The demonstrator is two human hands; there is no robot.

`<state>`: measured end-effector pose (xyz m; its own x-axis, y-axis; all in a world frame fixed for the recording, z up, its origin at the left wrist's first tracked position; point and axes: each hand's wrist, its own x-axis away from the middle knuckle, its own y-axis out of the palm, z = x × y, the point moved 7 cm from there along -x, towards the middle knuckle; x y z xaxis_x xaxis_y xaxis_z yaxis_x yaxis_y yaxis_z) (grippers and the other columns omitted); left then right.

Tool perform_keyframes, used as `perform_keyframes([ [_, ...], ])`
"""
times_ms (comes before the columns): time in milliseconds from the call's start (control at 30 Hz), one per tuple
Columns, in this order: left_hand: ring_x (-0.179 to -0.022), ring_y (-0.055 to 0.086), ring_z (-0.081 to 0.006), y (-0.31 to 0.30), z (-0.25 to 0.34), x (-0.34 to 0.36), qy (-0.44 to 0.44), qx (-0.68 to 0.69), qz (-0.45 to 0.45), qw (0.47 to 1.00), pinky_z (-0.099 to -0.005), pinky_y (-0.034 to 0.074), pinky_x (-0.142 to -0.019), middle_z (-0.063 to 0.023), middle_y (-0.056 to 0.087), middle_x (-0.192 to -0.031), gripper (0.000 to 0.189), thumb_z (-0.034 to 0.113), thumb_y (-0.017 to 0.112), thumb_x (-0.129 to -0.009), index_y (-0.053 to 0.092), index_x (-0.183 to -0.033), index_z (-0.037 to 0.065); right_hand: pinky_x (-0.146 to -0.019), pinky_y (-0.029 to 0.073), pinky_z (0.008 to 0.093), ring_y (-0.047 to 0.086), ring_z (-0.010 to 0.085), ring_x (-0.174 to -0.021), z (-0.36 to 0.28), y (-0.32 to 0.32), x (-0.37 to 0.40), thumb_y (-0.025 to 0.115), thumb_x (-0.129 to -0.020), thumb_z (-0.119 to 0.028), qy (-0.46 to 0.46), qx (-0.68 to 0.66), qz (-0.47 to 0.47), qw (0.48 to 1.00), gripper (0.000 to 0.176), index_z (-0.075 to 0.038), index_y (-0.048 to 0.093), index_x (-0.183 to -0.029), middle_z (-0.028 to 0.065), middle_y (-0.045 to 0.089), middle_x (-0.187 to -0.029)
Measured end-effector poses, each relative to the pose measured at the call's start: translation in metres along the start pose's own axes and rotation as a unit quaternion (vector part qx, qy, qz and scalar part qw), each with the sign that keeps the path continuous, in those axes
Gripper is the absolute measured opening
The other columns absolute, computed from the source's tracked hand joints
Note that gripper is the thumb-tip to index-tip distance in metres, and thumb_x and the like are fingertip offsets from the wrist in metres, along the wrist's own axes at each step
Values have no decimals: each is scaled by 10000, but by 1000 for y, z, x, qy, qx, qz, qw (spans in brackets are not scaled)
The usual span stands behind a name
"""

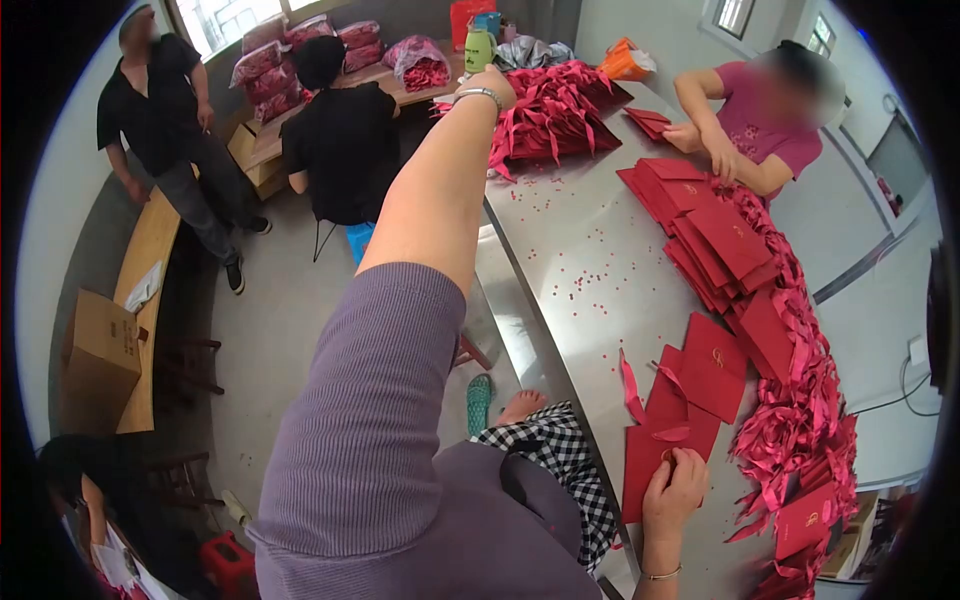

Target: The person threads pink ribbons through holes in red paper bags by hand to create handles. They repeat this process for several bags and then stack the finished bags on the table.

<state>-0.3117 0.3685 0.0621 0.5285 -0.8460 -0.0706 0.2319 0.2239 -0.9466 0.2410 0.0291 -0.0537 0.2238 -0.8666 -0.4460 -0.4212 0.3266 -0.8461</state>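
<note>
My left arm, in a purple sleeve, stretches far across to a heap of red ribbons (556, 108) at the far end of the steel table (575, 265). My left hand (488, 82), with a bracelet at the wrist, lies at the heap's near edge; its fingers are hidden. At the table's near edge, my right hand (675, 482) pinches a flat red envelope (642, 468) with a gold emblem. A loose ribbon (631, 388) and more envelopes (712, 365) lie just beyond it.
A person in a pink top (765, 125) handles envelopes opposite, beside a long overlapping stack of red envelopes (722, 240). Red ribbon bows (800, 420) line the right edge. Two people in black (345, 150) are at left, near a cardboard box (100, 350). A green bottle (478, 48) stands behind the heap.
</note>
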Motion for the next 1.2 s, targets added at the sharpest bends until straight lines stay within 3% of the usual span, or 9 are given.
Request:
perform_keyframes([
  [300, -1283, 513, -321, -2, 0, -22, -5, -18, 31, 999, -459, 437, -1033, -206, 510, -1389, 584, 248, 481, -896, 369, -1445, 86, -871, 423, 449, 539, 355, -963, -2, -1, -3, 616, -806, -61, 7, -3, 4, 1000, 213, 9, 599, -1007, 167, 589, -1047],
  [367, -1275, 519, -328, -3, 1, -21, -5, 37, 26, 999, -445, 437, -1037, -217, 515, -1380, 564, 241, 495, -884, 414, -1414, 66, -865, 425, 455, 539, 369, -960, 6, -5, 7, 616, -806, -71, 5, 11, 1, 1000, 217, 11, 599, -1007, 176, 590, -1042],
  [400, -1264, 529, -333, 6, 1, -39, 29, -42, 20, 998, -432, 436, -1040, -225, 511, -1382, 571, 244, 512, -872, 433, -1393, 23, -859, 427, 459, 538, 377, -959, 6, 5, 2, 614, -807, -76, -20, 1, 15, 1000, 219, 11, 599, -1008, 180, 590, -1037],
  [467, -1273, 523, -318, 3, 5, -33, 28, -44, 21, 998, -426, 427, -1051, -222, 499, -1395, 606, 251, 522, -869, 408, -1396, -26, -867, 450, 471, 570, 378, -965, -4, -3, -3, 624, -840, -113, -13, 4, 7, 1000, 237, 0, 615, -1049, 191, 618, -1027],
  [500, -1281, 517, -312, -25, 13, 18, 2, 18, 12, 1000, -425, 433, -1046, -211, 500, -1399, 613, 261, 536, -873, 399, -1403, -16, -889, 466, 459, 594, 364, -978, -17, -13, -9, 625, -850, -110, -12, 8, -6, 1000, 233, -23, 634, -1066, 185, 638, -1033],
  [567, -1246, 551, -303, -37, 18, 36, -8, 6, 18, 1000, -422, 469, -1004, -175, 540, -1371, 571, 264, 536, -896, 419, -1392, 7, -876, 469, 457, 593, 366, -967, -18, -14, -10, 622, -851, -112, -30, 3, -8, 1000, 231, -16, 631, -1061, 188, 636, -1022],
  [767, -1188, 599, -289, -41, 16, 38, -5, -26, 32, 999, -417, 509, -944, -158, 591, -1315, 493, 257, 479, -929, 472, -1367, 30, -851, 477, 450, 592, 366, -951, -24, -17, -12, 605, -859, -115, -46, 23, -12, 999, 218, -3, 625, -1045, 188, 630, -1006],
  [1033, -1181, 604, -285, -32, 28, 47, -4, -24, 21, 999, -414, 516, -930, -144, 589, -1323, 480, 223, 531, -901, 504, -1341, 31, -852, 483, 444, 592, 370, -950, -24, -18, -12, 597, -862, -104, -37, 21, -11, 999, 213, -2, 627, -1046, 192, 627, -1012],
  [1200, -1168, 607, -324, -30, 36, 47, 6, 6, 16, 1000, -469, 489, -956, -189, 599, -1290, 504, 208, 545, -855, 498, -1311, -1, -846, 488, 444, 596, 366, -941, -28, -21, -13, 596, -859, -101, -37, 25, -8, 999, 203, -9, 630, -1037, 187, 627, -1002],
])
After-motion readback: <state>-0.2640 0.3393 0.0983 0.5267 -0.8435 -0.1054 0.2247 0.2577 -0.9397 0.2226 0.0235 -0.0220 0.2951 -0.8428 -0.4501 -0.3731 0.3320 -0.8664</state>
